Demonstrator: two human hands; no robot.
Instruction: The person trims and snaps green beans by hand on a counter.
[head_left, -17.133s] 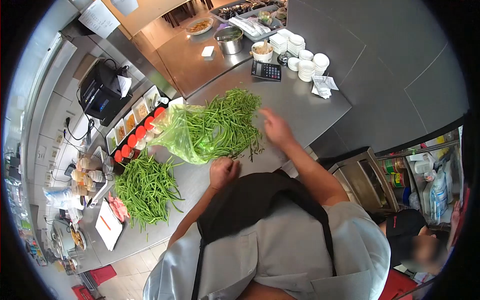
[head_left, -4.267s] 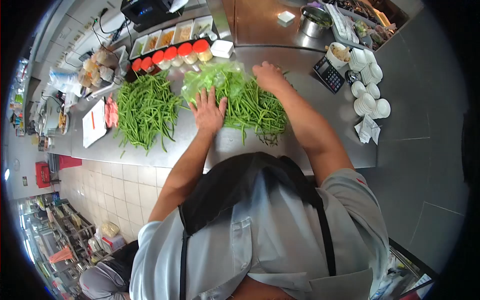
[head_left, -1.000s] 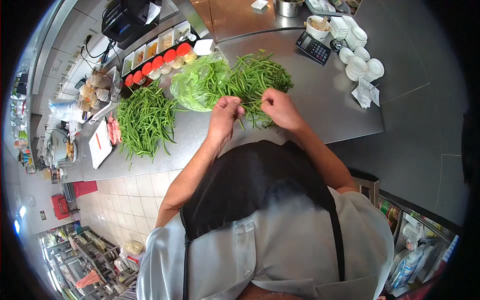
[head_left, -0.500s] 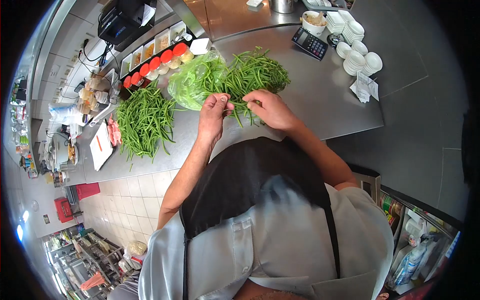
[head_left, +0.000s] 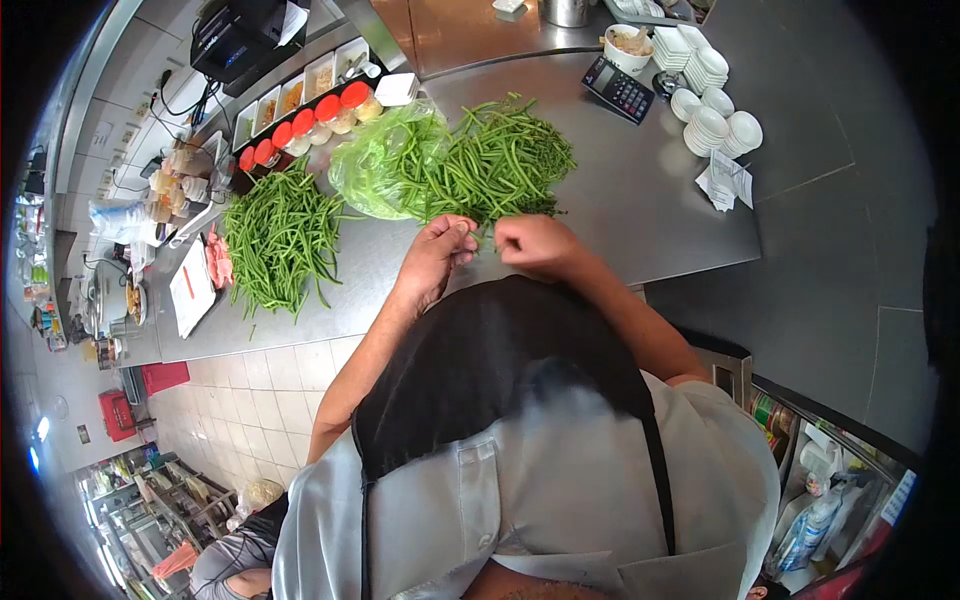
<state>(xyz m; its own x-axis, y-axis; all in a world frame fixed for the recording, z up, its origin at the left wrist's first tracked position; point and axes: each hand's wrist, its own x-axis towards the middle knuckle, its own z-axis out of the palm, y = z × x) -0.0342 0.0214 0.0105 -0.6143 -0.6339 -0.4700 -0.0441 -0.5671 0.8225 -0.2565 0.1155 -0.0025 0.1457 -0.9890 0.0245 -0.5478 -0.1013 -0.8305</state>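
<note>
At the near edge of a pile of long green beans [head_left: 515, 155], my two hands work close together. My left hand [head_left: 438, 255] is closed in a pinch, with a bit of green bean showing at its fingertips. Just right of it, my right hand [head_left: 537, 243] is curled closed, knuckles up, and whatever its fingers hold is hidden. A crumpled translucent green plastic bag [head_left: 368, 170] lies against the left side of the pile. Farther left, a second heap of green beans [head_left: 283, 240] rests on the steel counter [head_left: 385, 270].
Red-lidded jars [head_left: 302, 124] and a row of food trays [head_left: 292, 97] line the back left. A calculator [head_left: 618, 90], stacked white dishes [head_left: 708, 130] and paper slips [head_left: 726, 182] sit to the right. Lower left, another person [head_left: 235, 560] is partly visible.
Both hands have come down from the bean pile toward my body. My right hand has curled tighter, its fingers turned under. Another person has appeared at the lower left.
</note>
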